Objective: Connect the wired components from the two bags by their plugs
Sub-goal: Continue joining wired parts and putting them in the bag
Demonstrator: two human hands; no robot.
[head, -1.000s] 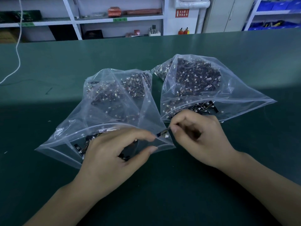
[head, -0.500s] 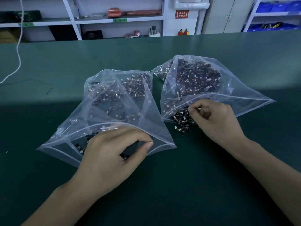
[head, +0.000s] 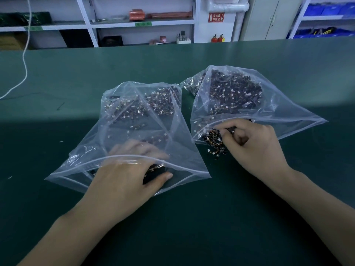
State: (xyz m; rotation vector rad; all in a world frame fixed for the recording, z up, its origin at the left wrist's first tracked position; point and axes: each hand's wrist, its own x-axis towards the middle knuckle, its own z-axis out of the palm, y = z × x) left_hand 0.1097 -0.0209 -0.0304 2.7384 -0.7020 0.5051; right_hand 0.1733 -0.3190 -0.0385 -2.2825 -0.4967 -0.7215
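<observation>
L bag beside R bag on table (shelves behind).

I sit at a big green table. Behind the table stand white shelves. Right of them is a grey cupboard.

Left hand: forearm enters from 7 o'clock, palm down, fingers reaching toward 12 o'clock and blurred; thumb straight, pointing to 3 o'clock. What the fingers hold cannot be told.

Right hand: forearm enters from 5 o'clock, wrist bent toward 10 o'clock, knuckles up, fingers curled with tips drawn together at the thumb, pinching.

Hands well apart.
</observation>
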